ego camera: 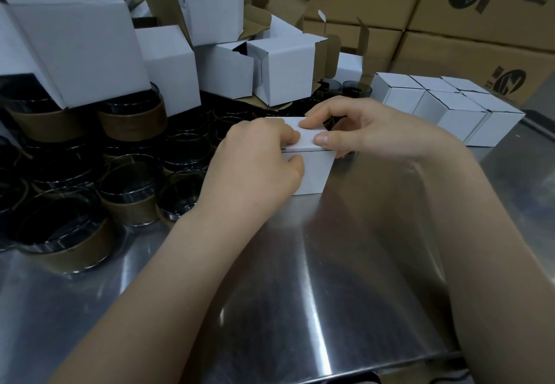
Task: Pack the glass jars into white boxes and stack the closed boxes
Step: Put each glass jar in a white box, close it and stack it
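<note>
A small white box (315, 170) stands on the steel table (300, 263) at mid-frame, its lid nearly flat on top. My left hand (258, 161) grips the box's left side, thumb on the front face and fingers curled over the lid. From the right, my right hand (357, 128) pinches the lid, its thumb at the front corner and fingers on top. Whatever is inside the box is hidden. Several dark glass jars (129, 185) with brown paper bands crowd the table's left side.
Several open white boxes (279, 68) are heaped at the back left, over the jars. Closed white boxes (456, 110) sit in a neat block at the back right. Brown printed cartons (450, 38) form a wall behind. The table's near edge runs along the bottom right.
</note>
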A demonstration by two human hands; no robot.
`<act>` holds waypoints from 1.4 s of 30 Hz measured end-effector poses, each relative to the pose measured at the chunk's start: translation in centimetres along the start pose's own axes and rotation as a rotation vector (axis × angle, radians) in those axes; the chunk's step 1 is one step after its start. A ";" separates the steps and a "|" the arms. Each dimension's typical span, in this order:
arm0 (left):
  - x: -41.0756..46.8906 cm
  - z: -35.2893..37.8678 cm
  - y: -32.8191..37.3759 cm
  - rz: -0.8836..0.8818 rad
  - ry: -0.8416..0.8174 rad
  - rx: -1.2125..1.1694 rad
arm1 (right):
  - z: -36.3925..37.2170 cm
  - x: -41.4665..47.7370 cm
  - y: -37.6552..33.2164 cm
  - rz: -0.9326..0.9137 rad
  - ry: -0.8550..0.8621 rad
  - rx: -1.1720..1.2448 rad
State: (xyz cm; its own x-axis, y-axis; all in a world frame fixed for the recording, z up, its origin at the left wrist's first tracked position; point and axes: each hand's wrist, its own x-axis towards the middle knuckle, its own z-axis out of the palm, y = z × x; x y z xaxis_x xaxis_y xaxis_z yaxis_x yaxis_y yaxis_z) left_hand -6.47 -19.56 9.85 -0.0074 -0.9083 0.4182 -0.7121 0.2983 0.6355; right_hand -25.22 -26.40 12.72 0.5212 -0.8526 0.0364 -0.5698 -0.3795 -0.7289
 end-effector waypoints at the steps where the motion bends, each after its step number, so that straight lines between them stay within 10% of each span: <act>1: 0.0 0.0 0.0 0.000 -0.012 0.019 | 0.0 0.0 0.0 0.002 0.002 -0.004; 30: -0.1 0.6 0.2 0.089 -0.019 -0.040 | 0.5 -1.4 -3.2 -0.016 -0.003 -0.394; 42: -0.6 1.2 0.7 0.246 -0.273 -0.125 | -4.0 -5.2 -2.3 0.412 -0.068 -0.685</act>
State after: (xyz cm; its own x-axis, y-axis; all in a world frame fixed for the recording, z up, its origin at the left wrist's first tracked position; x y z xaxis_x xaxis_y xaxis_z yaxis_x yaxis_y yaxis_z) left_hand -7.82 -19.15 9.25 -0.3662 -0.8448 0.3901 -0.5748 0.5350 0.6192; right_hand -29.15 -22.53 16.93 0.2093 -0.9569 -0.2015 -0.9766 -0.1941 -0.0926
